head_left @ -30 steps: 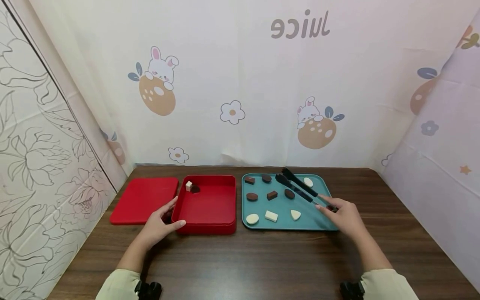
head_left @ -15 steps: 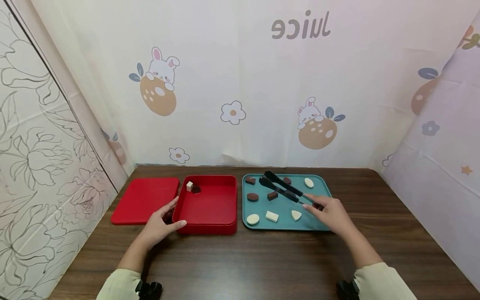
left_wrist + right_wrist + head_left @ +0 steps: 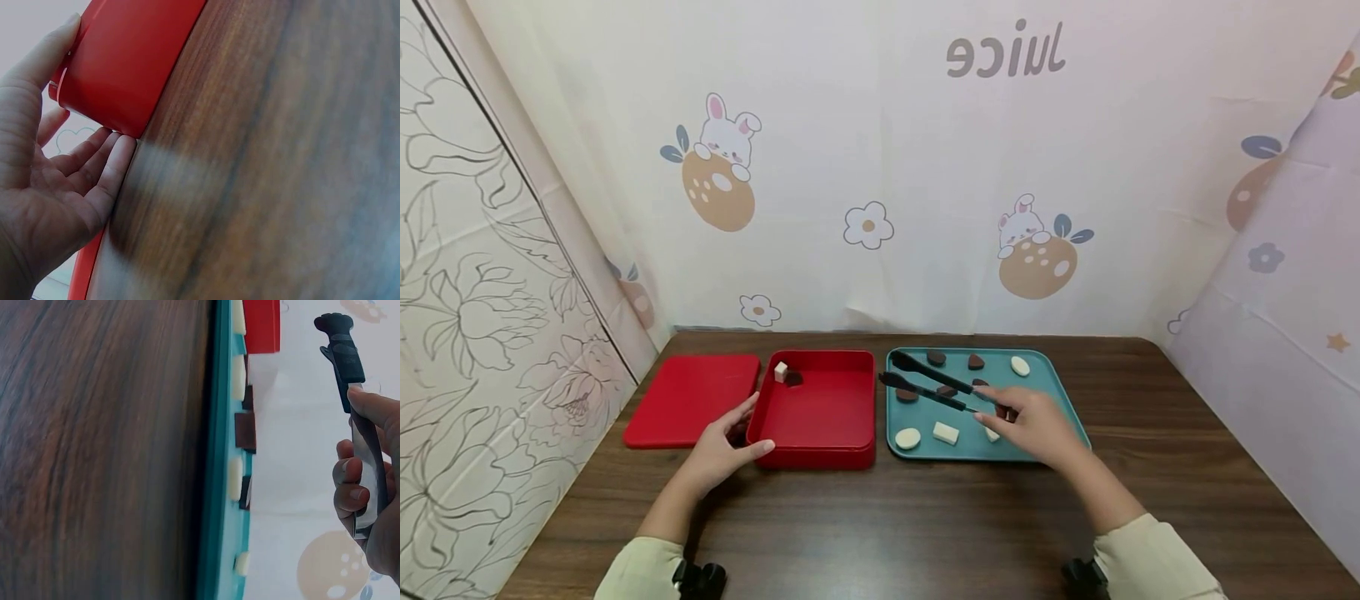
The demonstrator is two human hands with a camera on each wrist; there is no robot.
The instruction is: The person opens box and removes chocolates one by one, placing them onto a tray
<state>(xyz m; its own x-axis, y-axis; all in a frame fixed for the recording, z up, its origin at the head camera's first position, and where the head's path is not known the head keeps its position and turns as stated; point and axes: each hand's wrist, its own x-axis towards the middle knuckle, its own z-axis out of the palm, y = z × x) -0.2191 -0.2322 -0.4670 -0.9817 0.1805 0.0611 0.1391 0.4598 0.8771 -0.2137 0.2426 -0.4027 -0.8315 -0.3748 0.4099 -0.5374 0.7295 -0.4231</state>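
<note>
My left hand (image 3: 718,450) holds the front left corner of an open red box (image 3: 816,458), thumb at the front. In the left wrist view, the fingers touch the box's lower edge. Inside the box lie a small white cube (image 3: 781,372) and a dark brown piece (image 3: 793,379). My right hand (image 3: 1030,423) grips black-tipped metal tongs (image 3: 936,373). Their tips stand apart above the back left of a teal tray (image 3: 955,456). Several brown and white chocolate-like pieces lie on the tray, among them a brown oval (image 3: 907,395) and a white bar (image 3: 946,432). The tongs partly cover some pieces.
A flat red lid (image 3: 692,402) lies left of the box. Box and tray stand side by side with a narrow gap on the wooden table (image 3: 887,525). A printed curtain (image 3: 865,125) hangs close behind the table, and patterned panels flank both sides.
My right hand has moved left with the tongs, from the middle of the tray to its back left corner. The tongs stay apart at the tips. My left hand stays at the box.
</note>
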